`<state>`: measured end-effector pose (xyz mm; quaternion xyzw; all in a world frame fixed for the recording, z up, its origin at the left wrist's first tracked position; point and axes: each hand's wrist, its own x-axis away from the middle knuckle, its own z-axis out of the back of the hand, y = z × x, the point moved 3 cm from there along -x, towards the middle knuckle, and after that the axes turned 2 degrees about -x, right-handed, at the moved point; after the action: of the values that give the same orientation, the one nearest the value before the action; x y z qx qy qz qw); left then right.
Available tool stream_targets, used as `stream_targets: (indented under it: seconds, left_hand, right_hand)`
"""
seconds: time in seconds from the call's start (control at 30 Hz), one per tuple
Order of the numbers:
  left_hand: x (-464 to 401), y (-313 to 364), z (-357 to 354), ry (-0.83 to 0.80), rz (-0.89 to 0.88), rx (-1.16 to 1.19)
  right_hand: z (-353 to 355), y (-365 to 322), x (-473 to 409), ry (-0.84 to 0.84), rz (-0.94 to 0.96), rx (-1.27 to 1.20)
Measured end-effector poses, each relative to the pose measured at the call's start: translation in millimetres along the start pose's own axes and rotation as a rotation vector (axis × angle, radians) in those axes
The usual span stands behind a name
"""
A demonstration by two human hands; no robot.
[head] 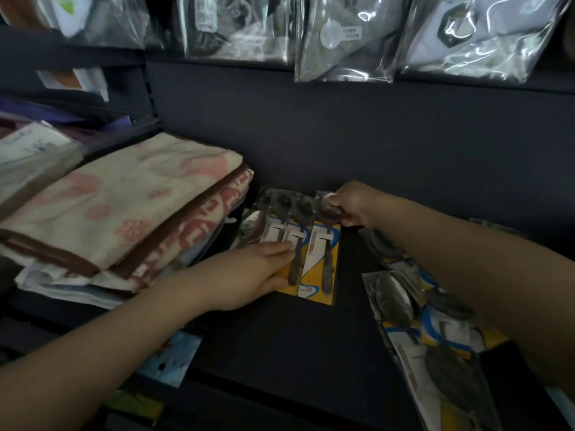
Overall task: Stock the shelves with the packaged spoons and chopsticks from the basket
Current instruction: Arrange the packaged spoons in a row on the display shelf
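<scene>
spoon packs (314, 244) lie flat on the shelf (280, 337), bowls to the back wall, handles toward the person; left hand (258, 272) presses them with straight fingers, right hand (351, 203) pinches a top corner.

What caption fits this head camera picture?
Two hands straighten spoon packs on a dark shelf beside folded towels.

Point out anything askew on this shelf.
The spoon packs at the right lie fanned and tilted, one overhanging the shelf's front edge. The pack under both hands sits roughly square.
</scene>
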<state>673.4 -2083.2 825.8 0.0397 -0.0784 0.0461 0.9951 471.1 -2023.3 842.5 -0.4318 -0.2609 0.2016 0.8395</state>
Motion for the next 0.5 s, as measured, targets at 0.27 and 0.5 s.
stream_targets:
  seconds: [0.27,0.5]
  left_hand:
    - [-4,0,-9,0.090,0.076,-0.076]
    - [-1,-8,-4,0.014,0.048,-0.011]
  right_hand:
    - [-13,0,-1,0.091,0.119,0.145]
    - [-17,-6,0,0.283,0.260,0.577]
